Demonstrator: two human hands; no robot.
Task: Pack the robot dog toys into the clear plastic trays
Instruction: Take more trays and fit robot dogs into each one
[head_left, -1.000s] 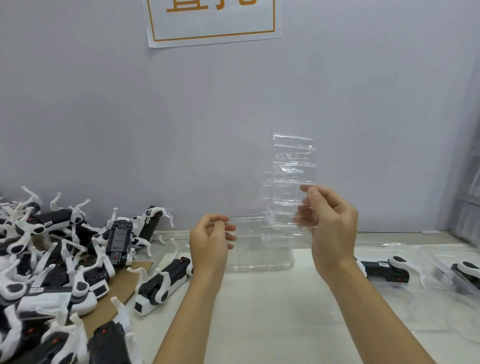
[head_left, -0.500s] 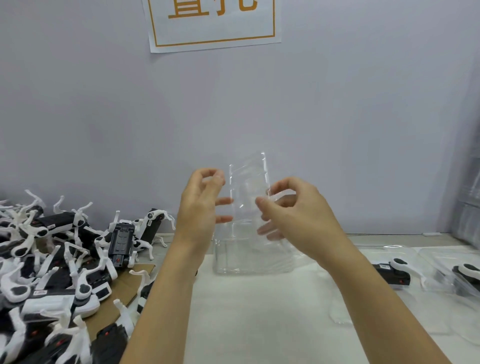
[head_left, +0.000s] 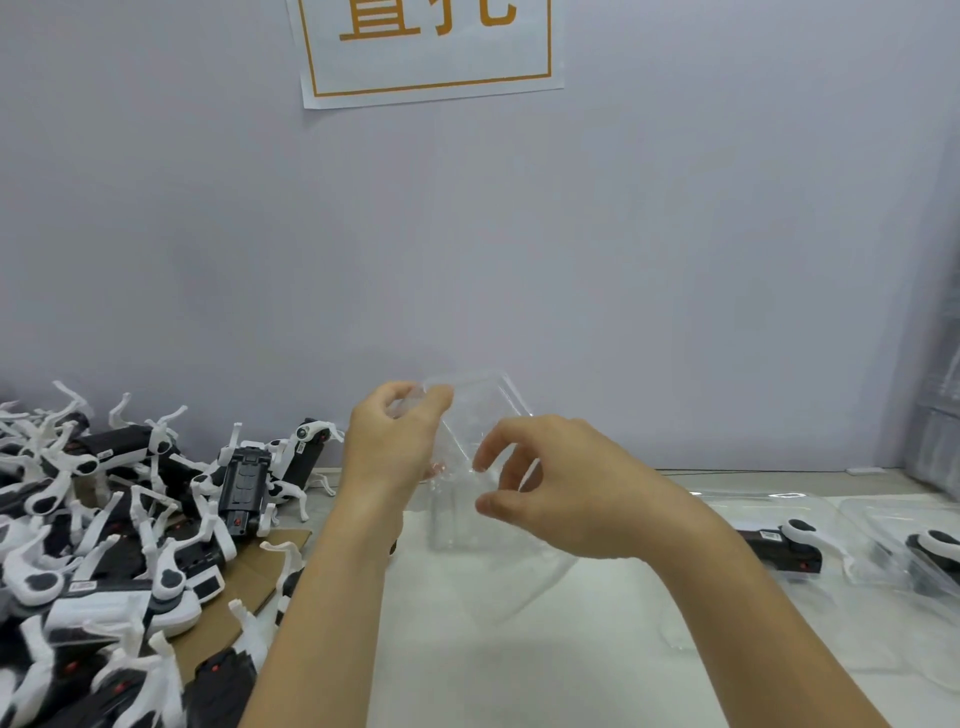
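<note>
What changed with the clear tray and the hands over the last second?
The clear tray, first held high by the right hand alone, came down and left; the left hand now grips its top corner too. The pile of robot dog toys stayed put.

A second ago the right hand (head_left: 566, 493) held the clear plastic tray (head_left: 475, 415) upright and high against the wall, thumb and fingers pinching its lower edge, while the left hand (head_left: 392, 447) hung apart from it with fingers curled. Since then the tray has come down and leftward between the two hands and tipped over, so it now stands shorter and slanted, its top edge lower against the wall. The left hand has risen and closed its fingers on the tray's upper left corner. The right hand has dropped and turned palm-down, its fingertips now at the tray's lower right side.
</note>
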